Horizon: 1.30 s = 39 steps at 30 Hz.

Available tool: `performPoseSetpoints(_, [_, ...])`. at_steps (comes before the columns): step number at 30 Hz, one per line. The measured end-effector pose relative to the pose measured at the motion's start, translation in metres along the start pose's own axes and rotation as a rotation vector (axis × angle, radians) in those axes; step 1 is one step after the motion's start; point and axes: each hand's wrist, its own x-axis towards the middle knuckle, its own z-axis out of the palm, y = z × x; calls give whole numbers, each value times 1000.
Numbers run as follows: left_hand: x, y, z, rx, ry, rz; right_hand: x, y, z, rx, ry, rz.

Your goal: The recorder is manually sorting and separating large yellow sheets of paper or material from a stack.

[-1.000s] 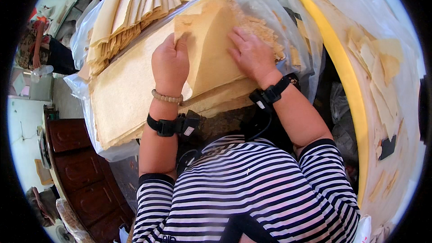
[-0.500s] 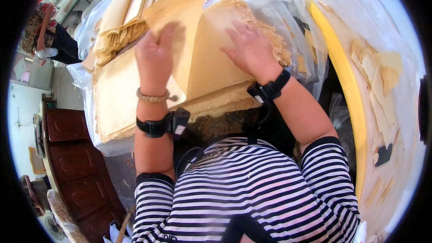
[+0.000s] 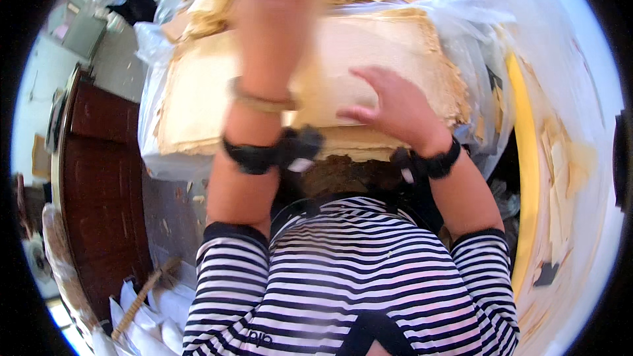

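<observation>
While the view is blurred with motion, the sheets (image 3: pixel 369 53) can be made out at twelve o'clock, a thick tan stack lying flat inside a clear bag (image 3: pixel 475 39) that is opened around them.

At nine o'clock stands a dark cabinet (image 3: pixel 99 178). Just right of it the bag's near corner bulges, and the stack's left edge shows ragged, uneven layers.

The left hand (image 3: pixel 280 10) is raised over the far part of the stack at about eleven o'clock. It is smeared by blur, so whether its fingers are spread or pinching a sheet cannot be told, nor whether it touches the stack. A beaded band and a black strap sit on that wrist.

The right hand (image 3: pixel 395 109) lies at about one o'clock from the centre, palm down over the near right part of the stack, fingers loosely spread and pointing left. It seems to rest on the top sheet, holding nothing.

The sheets are pale tan, thin, matte, with frayed, darker edges along the near and right sides.

A yellow rim (image 3: pixel 527 178) curves down at three o'clock.
</observation>
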Motion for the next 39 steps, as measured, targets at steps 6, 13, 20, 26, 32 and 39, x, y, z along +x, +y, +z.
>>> performPoseSetpoints(6, [-42, 111, -35, -831, -352, 63, -19, 25, 30, 255, 155, -86])
performPoseSetpoints(13, [-143, 37, -20, -111, -668, -141, 59, -23, 0, 952, 116, 374])
performPoseSetpoints(20, [-154, -6, -19, 46, -589, -272, 131, -61, -18, 992, 183, 90])
performPoseSetpoints(26, [-159, -88, -9, -406, -368, -716, 152, -128, -42, 1047, 418, 89])
performPoseSetpoints(32, [-153, -108, -25, -954, -111, -1283, 156, -186, -53, 883, 383, -156])
performPoseSetpoints(39, [-173, -97, -25, 401, -393, -325, 190, -171, -66, 854, 438, -140])
